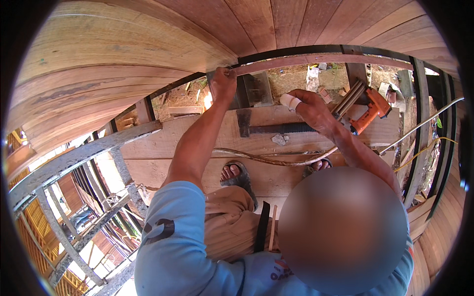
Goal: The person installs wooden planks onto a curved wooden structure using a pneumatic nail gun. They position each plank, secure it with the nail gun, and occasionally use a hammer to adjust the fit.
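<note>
My left hand reaches up to the corner of the plank walls. Its fingers are closed at the left end of a long reddish wooden strip, which runs along the dark frame. My right hand hovers above the board, with a white wrapping on one finger. The fingers are curled; what they hold, if anything, is hidden. Below it lies a hammer with a dark handle, its head toward the left. Right of that hand rests an orange nail gun, apart from the fingers.
Broad wooden boards lie under my sandalled feet. An air hose curves across them to the right. A small grey lump sits by the hammer. Metal railing stands at left, dark posts at right. Rubble shows through gaps beyond.
</note>
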